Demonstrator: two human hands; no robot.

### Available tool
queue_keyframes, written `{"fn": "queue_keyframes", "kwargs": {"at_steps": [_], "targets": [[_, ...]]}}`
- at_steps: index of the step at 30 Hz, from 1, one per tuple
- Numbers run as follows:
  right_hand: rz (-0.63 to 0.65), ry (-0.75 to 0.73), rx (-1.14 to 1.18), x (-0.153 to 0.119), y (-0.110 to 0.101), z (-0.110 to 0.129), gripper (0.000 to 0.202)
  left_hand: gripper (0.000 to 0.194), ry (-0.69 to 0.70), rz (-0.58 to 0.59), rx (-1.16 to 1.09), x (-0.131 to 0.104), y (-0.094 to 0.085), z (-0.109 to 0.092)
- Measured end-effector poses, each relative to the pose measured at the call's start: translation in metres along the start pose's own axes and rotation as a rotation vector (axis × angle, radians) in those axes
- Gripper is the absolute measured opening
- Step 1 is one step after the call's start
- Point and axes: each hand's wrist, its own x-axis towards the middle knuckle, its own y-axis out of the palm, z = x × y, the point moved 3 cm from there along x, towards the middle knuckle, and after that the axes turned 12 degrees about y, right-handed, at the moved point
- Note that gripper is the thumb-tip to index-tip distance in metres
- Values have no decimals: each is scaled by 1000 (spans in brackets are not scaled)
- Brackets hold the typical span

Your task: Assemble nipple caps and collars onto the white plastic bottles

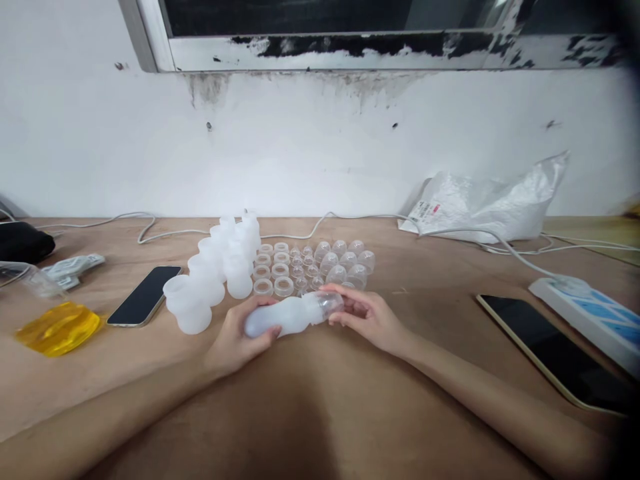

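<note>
A frosted white bottle (291, 315) lies sideways between my two hands, its clear domed cap to the right. My left hand (245, 337) is wrapped round the bottle's base. The fingers of my right hand (367, 317) close on the clear cap (327, 305). Behind them, several frosted bottles (191, 310) stand in rows at the left. Several translucent rings (283, 287) lie beside them, followed by small clear nipple-shaped pieces (313, 271) and clear domed caps (367, 261).
On the left are a phone (144, 297), a yellow packet (60, 328) and a black pouch (25, 242). At the right are another phone (550, 350), a power strip (590, 317) and a white plastic bag (490, 203). A white cable (320, 227) runs along the wall.
</note>
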Motion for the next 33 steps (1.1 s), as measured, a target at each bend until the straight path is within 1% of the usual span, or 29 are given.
{"fn": "queue_keyframes", "kwargs": {"at_steps": [5, 9, 14, 17, 18, 20, 22, 23, 25, 27, 29, 31, 33], "targets": [[-4, -16, 24, -1, 5, 0, 40, 28, 18, -12, 6, -2, 0, 0], [-9, -35, 29, -4, 5, 0, 39, 28, 49, 8, 35, -3, 0, 0], [-7, -113, -2, -6, 5, 4, 38, 28, 115, 5, 65, -5, 0, -1], [-14, -176, -38, -7, 4, 13, 38, 28, 140, 30, 52, -5, 2, 1], [-11, -202, -59, -7, 2, 18, 38, 31, 144, 38, 38, -5, 3, 2], [-6, -260, -119, -10, -7, 33, 39, 46, 153, 40, -21, -5, 7, 5], [-55, -319, -192, -13, -24, 52, 41, 62, 171, 26, -125, -5, 10, 6], [-129, -342, -206, -15, -38, 62, 42, 65, 182, 8, -178, -5, 11, 6], [-341, -370, -232, -16, -71, 79, 48, 63, 197, -32, -253, -5, 11, 6], [-562, -365, -348, -13, -106, 90, 53, 58, 211, -57, -271, -4, 11, 4], [-765, -358, -492, -6, -138, 92, 53, 56, 228, -42, -261, -4, 11, 2], [-857, -242, -609, 7, -164, 82, 53, 55, 242, -21, -241, -3, 11, 0], [-906, -77, -669, 24, -183, 64, 56, 50, 260, -6, -212, -2, 10, -1]]}}
